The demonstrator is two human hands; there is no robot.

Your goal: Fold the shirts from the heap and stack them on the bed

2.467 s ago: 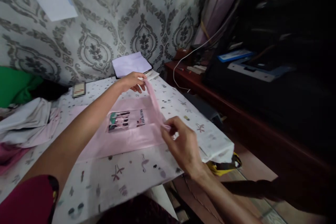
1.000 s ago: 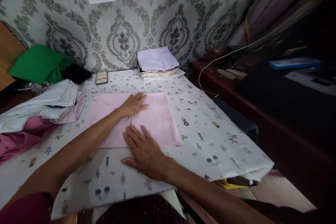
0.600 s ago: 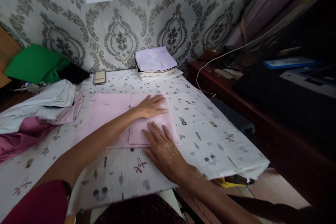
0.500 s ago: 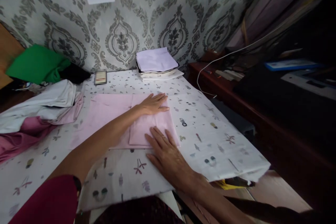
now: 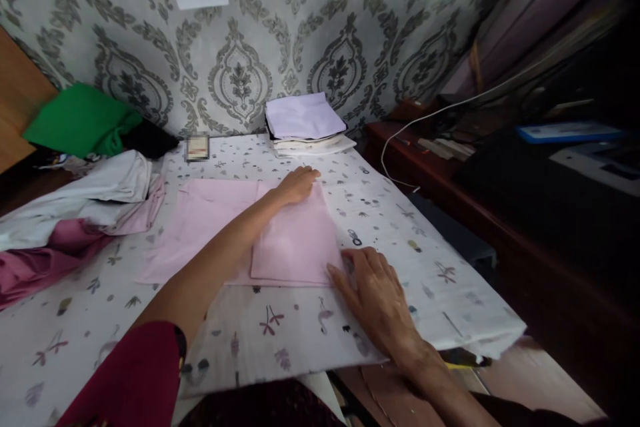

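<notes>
A pink garment [image 5: 295, 243] lies flat on the printed white table cover [image 5: 280, 337], its right part folded over into a neat rectangle. My left hand [image 5: 299, 185] reaches across to the fold's far right corner, with its fingers curled closed on the cloth edge there. My right hand [image 5: 373, 290] lies flat on the cover at the fold's near right corner. Its fingers are stretched out and the fingertips touch the pink edge.
A stack of folded cloths [image 5: 305, 123], lilac on top, stands by the patterned wall. A heap of white, pink and maroon clothes [image 5: 80, 213] and a green cloth [image 5: 80, 119] lie at the left. A dark wooden shelf [image 5: 450, 187] with a white cable runs along the right.
The garment's right part was folded over to the left. Both hands then slid rightward across the fold, from its middle to its right corners; my left hand went from flat to curled.
</notes>
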